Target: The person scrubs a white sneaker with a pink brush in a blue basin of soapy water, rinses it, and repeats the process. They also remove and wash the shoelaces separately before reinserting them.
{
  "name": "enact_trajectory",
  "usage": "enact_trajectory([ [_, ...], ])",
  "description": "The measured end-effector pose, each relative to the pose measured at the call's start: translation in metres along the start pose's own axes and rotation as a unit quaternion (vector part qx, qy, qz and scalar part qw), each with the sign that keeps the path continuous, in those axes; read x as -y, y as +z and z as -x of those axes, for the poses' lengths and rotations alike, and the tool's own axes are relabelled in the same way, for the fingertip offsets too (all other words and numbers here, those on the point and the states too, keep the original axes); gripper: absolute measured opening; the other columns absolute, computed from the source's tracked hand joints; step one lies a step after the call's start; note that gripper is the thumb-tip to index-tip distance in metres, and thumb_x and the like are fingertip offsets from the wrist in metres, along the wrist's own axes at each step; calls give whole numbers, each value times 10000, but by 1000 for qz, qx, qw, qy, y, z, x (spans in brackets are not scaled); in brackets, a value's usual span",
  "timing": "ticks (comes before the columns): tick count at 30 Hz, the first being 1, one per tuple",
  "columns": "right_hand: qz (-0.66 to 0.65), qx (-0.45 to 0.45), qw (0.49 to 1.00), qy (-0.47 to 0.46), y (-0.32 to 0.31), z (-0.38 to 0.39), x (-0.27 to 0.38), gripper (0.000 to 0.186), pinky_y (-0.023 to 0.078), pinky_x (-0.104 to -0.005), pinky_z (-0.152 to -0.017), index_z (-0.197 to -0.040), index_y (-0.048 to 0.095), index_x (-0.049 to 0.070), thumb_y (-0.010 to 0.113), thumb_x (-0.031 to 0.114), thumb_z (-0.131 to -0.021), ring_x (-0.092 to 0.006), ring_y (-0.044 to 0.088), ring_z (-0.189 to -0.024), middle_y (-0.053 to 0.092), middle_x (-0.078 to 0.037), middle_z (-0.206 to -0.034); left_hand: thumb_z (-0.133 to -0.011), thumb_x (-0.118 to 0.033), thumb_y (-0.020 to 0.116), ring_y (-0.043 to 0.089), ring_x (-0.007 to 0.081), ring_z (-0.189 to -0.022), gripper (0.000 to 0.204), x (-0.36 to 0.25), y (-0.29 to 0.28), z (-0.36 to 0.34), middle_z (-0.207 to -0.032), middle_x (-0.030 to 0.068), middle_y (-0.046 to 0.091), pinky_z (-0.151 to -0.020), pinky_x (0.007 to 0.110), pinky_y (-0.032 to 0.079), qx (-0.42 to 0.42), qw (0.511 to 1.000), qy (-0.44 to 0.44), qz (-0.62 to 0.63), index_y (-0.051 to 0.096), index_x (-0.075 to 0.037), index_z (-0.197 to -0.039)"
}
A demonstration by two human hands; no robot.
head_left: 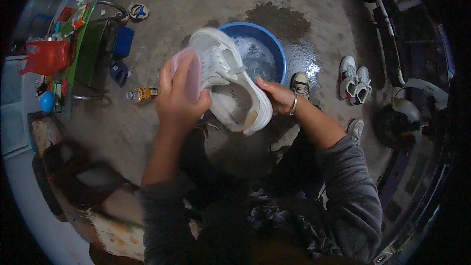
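A white sneaker (230,83) is raised over a blue basin (275,49) of sudsy water, its opening upward and its toe pointing away from me. My left hand (179,98) grips a pink oval plastic object (193,79), apparently a brush with its bristles hidden, against the side of the sneaker near its toe. My right hand (279,95) has its fingers closed on the sneaker's right side, toward the heel.
Wet patches mark the concrete floor (319,14). White shoes (349,76) stand at right beside a dark kettle-like object (395,127). A cluttered green table (86,44), red bag (49,55) and bottle (140,95) are at left; worn seating (113,235) sits lower left.
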State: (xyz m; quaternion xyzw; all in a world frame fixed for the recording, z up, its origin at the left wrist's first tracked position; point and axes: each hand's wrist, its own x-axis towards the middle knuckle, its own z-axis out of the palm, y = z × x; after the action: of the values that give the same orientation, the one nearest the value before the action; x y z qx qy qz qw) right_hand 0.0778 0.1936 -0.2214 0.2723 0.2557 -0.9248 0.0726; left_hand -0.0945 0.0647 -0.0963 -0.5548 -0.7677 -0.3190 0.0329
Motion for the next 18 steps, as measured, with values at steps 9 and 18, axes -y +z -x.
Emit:
enact_trajectory([
  [9,-161,143,972,-90,16,24,-10,496,383,-365,-852,-1153,364,1,524,263,-764,-236,488,-978,472,-134,-1095,-533,-10,606,497,230,-871,617,-13,-4,-11,-1098,122,402,-669,245,456,35,997,70,14,406,-54,-1115],
  [18,-155,-7,964,-218,-16,12,16,478,390,-359,-836,-1119,384,-20,525,234,-740,-235,507,-933,499,-131,-1045,-622,-37,610,485,206,-920,498,8,-2,16,-1092,96,425,-715,308,441,302,921,-83,233,445,-91,-1089],
])
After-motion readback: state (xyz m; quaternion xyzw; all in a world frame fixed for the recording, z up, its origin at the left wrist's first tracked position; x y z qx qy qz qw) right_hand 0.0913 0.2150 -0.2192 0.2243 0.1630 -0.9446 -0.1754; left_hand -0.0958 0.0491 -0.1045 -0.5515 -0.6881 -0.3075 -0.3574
